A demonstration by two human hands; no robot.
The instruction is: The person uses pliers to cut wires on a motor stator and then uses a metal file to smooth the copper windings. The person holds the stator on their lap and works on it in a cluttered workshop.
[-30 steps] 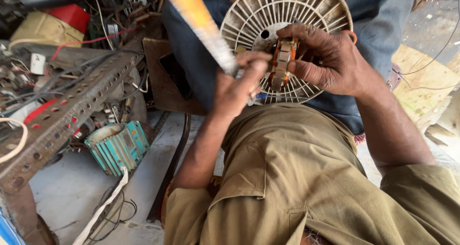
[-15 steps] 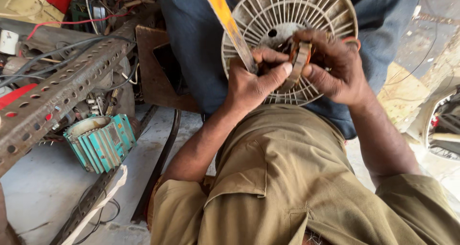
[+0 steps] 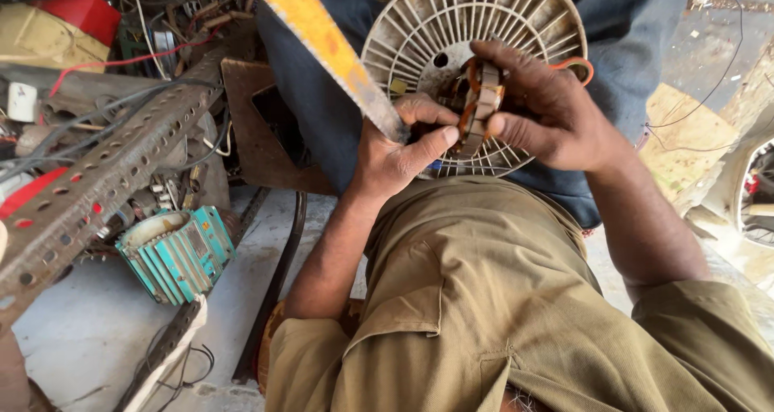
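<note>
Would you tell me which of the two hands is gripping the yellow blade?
The left hand grips the yellow blade; the right hand pinches the copper-wound coil instead.

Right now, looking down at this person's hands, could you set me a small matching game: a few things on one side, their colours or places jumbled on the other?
Things:
1. saw blade
2. finned motor housing
3. slotted fan guard
4. small copper-wound core

Colours or places:
A. teal, lying on the floor
B. between left hand and right hand
C. yellow, in the left hand
D. off-white, round

Pairs: 1-C, 2-A, 3-D, 4-B
</note>
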